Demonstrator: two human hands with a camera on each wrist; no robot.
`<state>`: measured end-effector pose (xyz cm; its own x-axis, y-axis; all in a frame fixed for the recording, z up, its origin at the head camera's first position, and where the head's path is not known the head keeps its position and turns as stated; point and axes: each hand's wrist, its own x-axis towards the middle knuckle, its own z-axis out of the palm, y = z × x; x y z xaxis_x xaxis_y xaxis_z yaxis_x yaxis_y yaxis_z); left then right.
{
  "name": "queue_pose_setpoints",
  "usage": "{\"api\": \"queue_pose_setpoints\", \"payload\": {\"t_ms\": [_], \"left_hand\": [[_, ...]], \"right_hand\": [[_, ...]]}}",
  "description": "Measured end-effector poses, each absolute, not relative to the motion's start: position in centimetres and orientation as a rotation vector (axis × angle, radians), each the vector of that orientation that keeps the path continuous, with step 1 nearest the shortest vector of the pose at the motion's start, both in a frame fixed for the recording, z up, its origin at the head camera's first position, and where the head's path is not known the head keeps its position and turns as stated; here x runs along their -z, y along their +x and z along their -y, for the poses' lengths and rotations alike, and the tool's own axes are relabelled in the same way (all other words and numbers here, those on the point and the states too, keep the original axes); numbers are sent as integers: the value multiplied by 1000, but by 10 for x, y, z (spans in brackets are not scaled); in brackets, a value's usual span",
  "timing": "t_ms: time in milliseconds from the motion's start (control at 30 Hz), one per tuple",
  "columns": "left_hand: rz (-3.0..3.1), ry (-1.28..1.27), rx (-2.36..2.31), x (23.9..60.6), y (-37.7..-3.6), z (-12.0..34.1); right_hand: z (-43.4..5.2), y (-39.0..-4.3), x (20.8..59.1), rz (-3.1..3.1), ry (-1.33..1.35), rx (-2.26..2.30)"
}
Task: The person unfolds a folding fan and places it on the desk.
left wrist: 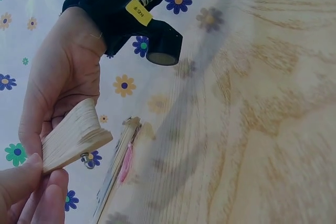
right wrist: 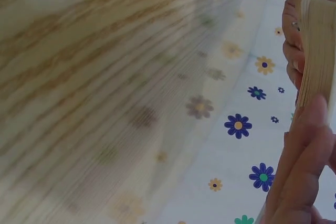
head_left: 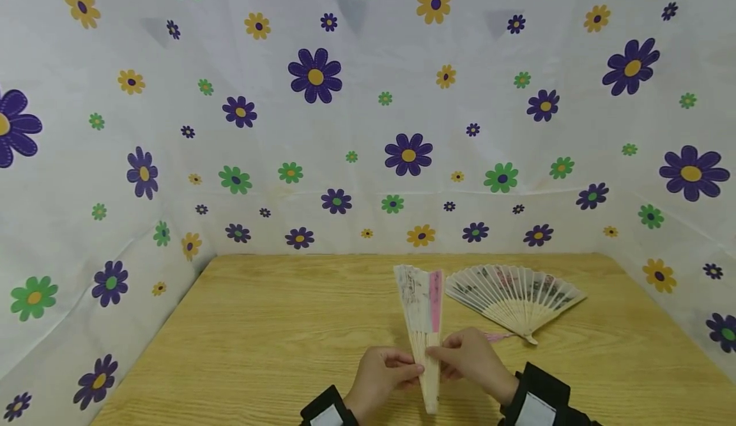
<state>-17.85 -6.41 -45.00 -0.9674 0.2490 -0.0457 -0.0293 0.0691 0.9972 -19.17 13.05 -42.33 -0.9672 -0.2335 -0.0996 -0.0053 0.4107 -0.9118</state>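
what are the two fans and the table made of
Nearly closed folding fan held by both hands: pale, unvarnished-looking wood or bamboo slats, grain visible up close, with a printed white and pink leaf, paper or cloth. Open folding fan lying on the table: same pale ribs, printed leaf. Table: light wood-grain top, possibly laminate.

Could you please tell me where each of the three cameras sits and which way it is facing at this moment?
Head: worn on the head, looking forward and down at the wooden table; shows left hand, right hand, both gripping a nearly folded fan, an open fan beside.
Left wrist: looks along the palm at the fan's bamboo end; left hand shows.
Right wrist: looks past its fingers toward the flowered cloth.
Shared: all show the folded fan.
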Motion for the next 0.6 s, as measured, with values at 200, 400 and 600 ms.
{"api": "queue_pose_setpoints", "payload": {"t_ms": [200,400,600], "left_hand": [[-2138,198,-2002,451,-181,66],[-2108,178,-2018,450,-181,67],[-2121,179,-2035,450,-181,67]], "right_hand": [[-136,-193,426,-2470,-203,1587],[-139,-194,427,-2471,-204,1590],[-140,-195,426,-2541,-205,1555]]}}
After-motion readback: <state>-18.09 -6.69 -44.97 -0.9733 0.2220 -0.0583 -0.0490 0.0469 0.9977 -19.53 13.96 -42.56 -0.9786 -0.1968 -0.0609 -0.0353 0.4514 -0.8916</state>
